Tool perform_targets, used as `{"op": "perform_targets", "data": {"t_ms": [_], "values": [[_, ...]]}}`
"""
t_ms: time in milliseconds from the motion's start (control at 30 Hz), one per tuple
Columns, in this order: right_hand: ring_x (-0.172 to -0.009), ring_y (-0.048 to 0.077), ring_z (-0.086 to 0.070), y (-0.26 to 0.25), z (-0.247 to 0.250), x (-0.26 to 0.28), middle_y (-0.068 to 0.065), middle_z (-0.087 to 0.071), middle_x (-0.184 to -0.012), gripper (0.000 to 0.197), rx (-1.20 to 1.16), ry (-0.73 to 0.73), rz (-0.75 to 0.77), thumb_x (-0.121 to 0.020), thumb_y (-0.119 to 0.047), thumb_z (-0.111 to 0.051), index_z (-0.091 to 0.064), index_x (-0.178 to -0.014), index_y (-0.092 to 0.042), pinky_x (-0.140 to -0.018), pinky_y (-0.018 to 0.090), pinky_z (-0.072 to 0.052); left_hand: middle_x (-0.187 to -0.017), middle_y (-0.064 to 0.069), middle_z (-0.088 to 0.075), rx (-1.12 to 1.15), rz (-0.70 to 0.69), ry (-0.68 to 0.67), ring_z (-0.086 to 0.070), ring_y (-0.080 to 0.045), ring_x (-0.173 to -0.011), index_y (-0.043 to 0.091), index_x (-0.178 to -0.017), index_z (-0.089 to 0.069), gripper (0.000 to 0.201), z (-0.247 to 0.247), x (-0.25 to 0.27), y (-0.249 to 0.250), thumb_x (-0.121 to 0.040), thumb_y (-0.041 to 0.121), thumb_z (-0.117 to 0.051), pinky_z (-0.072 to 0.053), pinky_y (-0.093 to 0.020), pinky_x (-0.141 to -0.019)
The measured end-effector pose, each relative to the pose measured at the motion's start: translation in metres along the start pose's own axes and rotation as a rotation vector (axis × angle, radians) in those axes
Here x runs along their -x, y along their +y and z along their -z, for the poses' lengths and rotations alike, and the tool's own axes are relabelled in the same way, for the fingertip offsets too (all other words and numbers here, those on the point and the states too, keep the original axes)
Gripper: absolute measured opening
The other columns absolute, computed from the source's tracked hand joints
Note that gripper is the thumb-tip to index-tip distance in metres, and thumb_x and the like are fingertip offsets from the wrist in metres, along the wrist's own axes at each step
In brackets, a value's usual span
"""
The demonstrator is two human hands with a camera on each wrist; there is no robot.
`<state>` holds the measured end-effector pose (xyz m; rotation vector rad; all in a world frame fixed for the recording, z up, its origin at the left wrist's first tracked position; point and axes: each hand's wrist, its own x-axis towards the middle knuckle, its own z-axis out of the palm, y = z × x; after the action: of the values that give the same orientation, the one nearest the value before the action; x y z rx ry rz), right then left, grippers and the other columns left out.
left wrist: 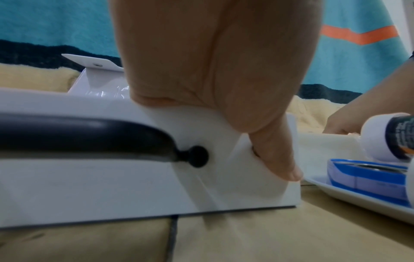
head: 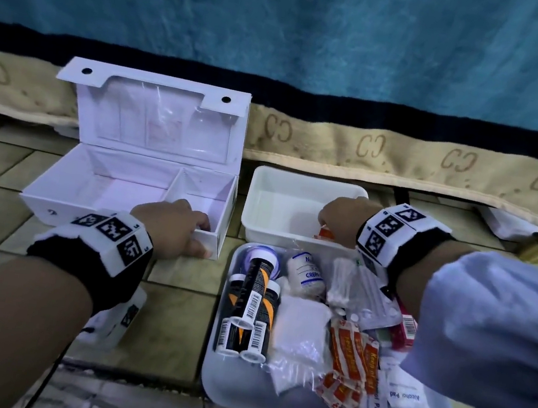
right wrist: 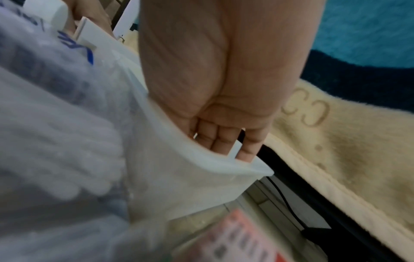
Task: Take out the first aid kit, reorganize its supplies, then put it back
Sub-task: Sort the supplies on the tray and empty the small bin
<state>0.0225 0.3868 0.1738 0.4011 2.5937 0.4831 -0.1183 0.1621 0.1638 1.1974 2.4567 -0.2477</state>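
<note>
The white first aid kit box (head: 36, 202) stands open on the floor at the left, lid up and both compartments bare. My left hand (head: 202, 236) grips its front right corner, fingers inside and thumb (left wrist: 275, 159) on the front wall beside the black handle (left wrist: 78, 134). My right hand (head: 327, 222) reaches down into a white bin (head: 281, 205) and holds a small orange packet (head: 325, 234) at its fingertips. In the right wrist view the fingers (right wrist: 224, 141) point down behind the bin wall (right wrist: 190, 177), which hides their tips.
A white tray (head: 234, 392) in front of the bin holds black-and-orange tubes (head: 252, 301), a crepe bandage roll (head: 306, 274), gauze bags (head: 300, 339), plaster packets (head: 350, 353) and alcohol pads (head: 406, 396). A teal blanket with a beige border (head: 372, 149) hangs behind.
</note>
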Motion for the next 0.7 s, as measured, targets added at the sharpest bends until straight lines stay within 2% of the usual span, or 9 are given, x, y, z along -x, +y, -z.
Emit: {"op": "perform_targets", "data": {"t_ms": [67, 133, 267, 333, 400, 467, 500, 567, 700], "values": [[-0.084, 0.025, -0.056, -0.001, 0.004, 0.0, 0.006, -0.065, -0.111, 0.021, 0.013, -0.017, -0.017, -0.09, -0.004, -0.046, -0.063, -0.103, -0.009, -0.073, 0.031, -0.039, -0.13, -0.001, -0.043, -0.003, 0.001, 0.002, -0.051, -0.022, -0.114, 0.033, -0.131, -0.043, 0.054, 0.0, 0.0, 0.0, -0.084, 0.059, -0.052, -0.043, -0.036, -0.091], [-0.081, 0.024, -0.054, 0.002, 0.011, 0.004, 0.006, -0.064, -0.108, 0.023, -0.032, 0.015, -0.052, -0.092, -0.005, -0.045, -0.063, -0.106, -0.008, -0.068, 0.029, -0.038, -0.129, -0.001, -0.043, -0.001, 0.001, 0.006, -0.051, -0.022, -0.114, 0.033, -0.131, -0.043, 0.054, -0.001, 0.0, 0.0, -0.084, 0.059, -0.052, -0.043, -0.036, -0.091], [-0.09, 0.028, -0.056, 0.011, 0.035, 0.027, 0.01, -0.058, -0.108, 0.021, -0.244, 0.27, -0.113, -0.097, -0.02, -0.045, -0.06, -0.106, -0.009, -0.069, 0.031, -0.041, -0.128, -0.001, -0.044, 0.003, -0.001, 0.008, -0.052, -0.022, -0.112, 0.033, -0.13, -0.044, 0.053, -0.001, 0.0, -0.001, -0.085, 0.059, -0.052, -0.043, -0.035, -0.09], [-0.087, 0.03, -0.055, 0.013, 0.047, 0.047, 0.011, -0.06, -0.102, 0.019, -0.327, 0.343, -0.151, -0.093, -0.024, -0.05, -0.063, -0.099, -0.012, -0.068, 0.03, -0.04, -0.128, -0.001, -0.045, 0.002, -0.004, 0.016, -0.052, -0.022, -0.112, 0.034, -0.129, -0.045, 0.052, -0.001, 0.0, -0.001, -0.084, 0.058, -0.053, -0.043, -0.035, -0.091], [-0.07, 0.026, -0.052, 0.011, 0.056, 0.074, 0.007, -0.061, -0.084, 0.004, -0.416, 0.361, -0.181, -0.083, -0.02, -0.064, -0.063, -0.086, -0.017, -0.058, 0.026, -0.039, -0.129, 0.0, -0.045, 0.008, -0.002, 0.019, -0.052, -0.022, -0.112, 0.034, -0.128, -0.046, 0.05, -0.001, 0.001, -0.001, -0.084, 0.058, -0.053, -0.043, -0.036, -0.092], [-0.056, 0.018, -0.049, 0.009, 0.056, 0.101, 0.0, -0.056, -0.071, 0.017, -0.524, 0.345, -0.208, -0.074, -0.017, -0.075, -0.06, -0.08, -0.021, -0.045, 0.024, -0.038, -0.129, 0.0, -0.045, 0.011, -0.002, 0.021, -0.052, -0.021, -0.112, 0.034, -0.128, -0.046, 0.05, -0.001, 0.001, -0.002, -0.085, 0.057, -0.053, -0.043, -0.036, -0.093], [-0.056, 0.016, -0.05, 0.008, 0.052, 0.112, -0.002, -0.057, -0.07, 0.021, -0.564, 0.323, -0.225, -0.072, -0.019, -0.077, -0.057, -0.077, -0.023, -0.046, 0.024, -0.038, -0.129, 0.0, -0.045, 0.011, -0.003, 0.022, -0.052, -0.021, -0.112, 0.034, -0.127, -0.046, 0.049, -0.001, 0.001, -0.002, -0.085, 0.057, -0.053, -0.043, -0.037, -0.093], [-0.064, 0.017, -0.056, 0.004, 0.039, 0.13, -0.003, -0.063, -0.075, 0.014, -0.602, 0.25, -0.267, -0.076, -0.02, -0.074, -0.062, -0.079, -0.025, -0.051, 0.025, -0.041, -0.129, 0.0, -0.045, 0.009, -0.003, 0.019, -0.052, -0.022, -0.112, 0.033, -0.127, -0.046, 0.049, -0.001, 0.001, -0.001, -0.085, 0.057, -0.053, -0.043, -0.037, -0.093], [-0.068, 0.014, -0.057, -0.015, -0.004, 0.148, -0.008, -0.054, -0.074, 0.019, -0.69, 0.064, -0.334, -0.08, -0.017, -0.07, -0.066, -0.096, -0.026, -0.052, 0.02, -0.039, -0.131, 0.0, -0.043, 0.0, 0.003, 0.011, -0.051, -0.022, -0.113, 0.033, -0.128, -0.045, 0.049, -0.001, 0.0, 0.0, -0.086, 0.057, -0.053, -0.042, -0.035, -0.093]]}}
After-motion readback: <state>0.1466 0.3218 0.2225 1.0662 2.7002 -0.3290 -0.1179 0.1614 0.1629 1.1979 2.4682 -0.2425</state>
